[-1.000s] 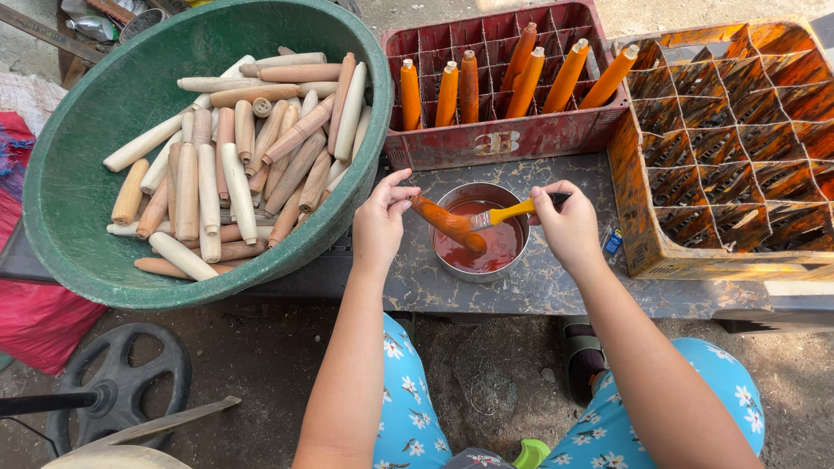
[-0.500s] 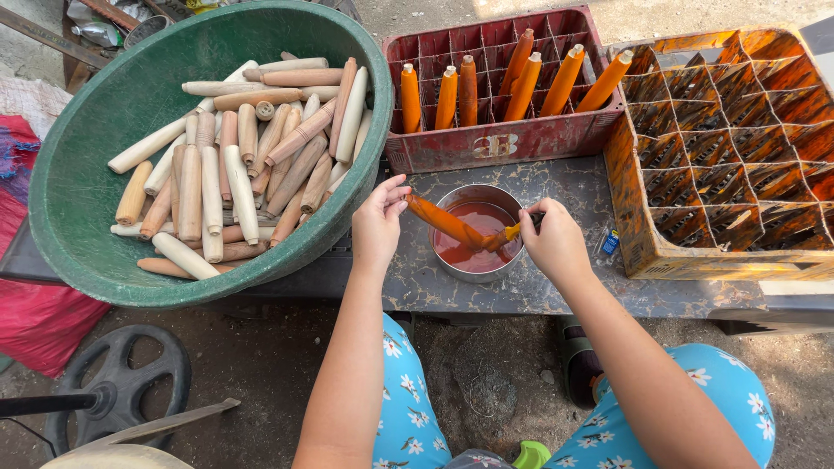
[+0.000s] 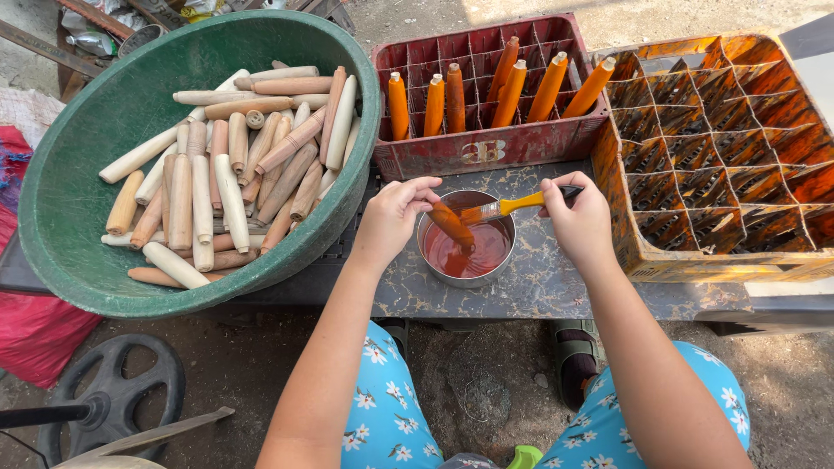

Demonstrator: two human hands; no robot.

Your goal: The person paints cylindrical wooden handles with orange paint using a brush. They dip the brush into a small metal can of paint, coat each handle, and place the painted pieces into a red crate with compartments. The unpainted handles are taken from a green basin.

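1. Left hand (image 3: pixel 395 213): fingers closed on the upper end of a wooden peg (image 3: pixel 450 224), now tilted steeply with its lower end dipped toward the red-orange stain; half a second ago held nearly flat above the bowl, so more upright now and lower.
2. Right hand (image 3: pixel 580 221): fingers pinched shut around the dark end of a yellow-handled brush (image 3: pixel 508 207), bristles laid against the peg's side near its top; earlier pointed at the peg's far tip, now drawn back along it.
3. Judged from that shift: coating carried round the peg, already orange over the length that shows, with only the gripped end likely bare.
4. Just under both: small metal bowl (image 3: pixel 467 239) of stain, standing on the mottled counter (image 3: pixel 539 278), unmoved across the frames.
5. Beyond the bowl: red crate (image 3: pixel 473 149) with seven orange pegs standing in its cells, some upright, some leaning; same count as before.
6. To the right: orange-stained divided crate (image 3: pixel 721 156), cells without pegs, touching the red crate's corner.
7. To the left: big green basin (image 3: pixel 78 234) heaped with unpainted pale and tan pegs, rim overhanging the counter edge.
8. Below: blue floral trousers, bare ground, a dark wheel at the lower left.
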